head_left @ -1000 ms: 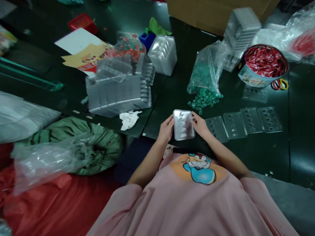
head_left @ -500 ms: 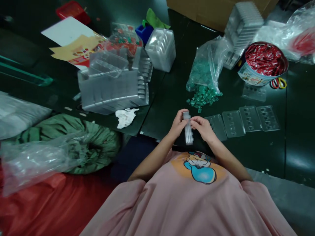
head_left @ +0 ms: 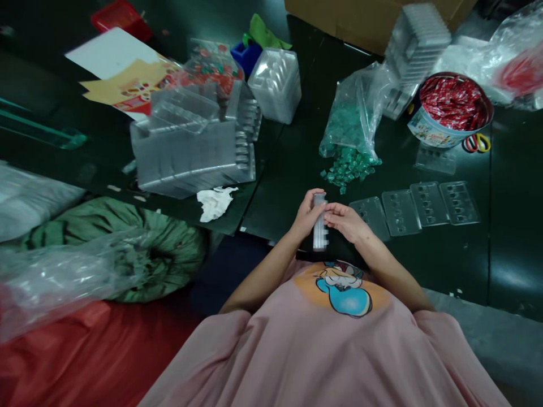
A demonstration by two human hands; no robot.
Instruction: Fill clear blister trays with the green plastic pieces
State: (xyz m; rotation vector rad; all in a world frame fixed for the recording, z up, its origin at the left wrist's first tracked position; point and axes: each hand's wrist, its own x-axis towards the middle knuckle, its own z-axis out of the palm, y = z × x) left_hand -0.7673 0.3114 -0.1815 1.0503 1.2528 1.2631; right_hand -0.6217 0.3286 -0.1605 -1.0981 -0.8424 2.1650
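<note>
Close to my body at the table's front edge, my left hand point(head_left: 307, 216) is wrapped round a small stack of clear plastic blister trays point(head_left: 320, 232), held on edge. The fingers of my right hand point(head_left: 345, 220) are bent against the right side of that stack, near its upper part; their tips are partly hidden. Several single clear blister trays point(head_left: 401, 213) lie flat in a row to the right of my hands. Beyond my hands is a loose pile of green translucent pieces point(head_left: 350, 167), spilling from a clear plastic bag point(head_left: 356, 107).
Stacked clear trays point(head_left: 186, 161) stand at left, with a white crumpled tissue point(head_left: 215, 203) in front. At right are a round tin of red wrapped packets point(head_left: 453, 104), scissors point(head_left: 477, 143) and a tall tray stack point(head_left: 418, 45). A cardboard box point(head_left: 373, 25) sits at the back.
The stack has turned slightly in my hands, and its lower end has shifted left. My right-hand fingers have moved a little along its side. The whole view has drifted slightly.
</note>
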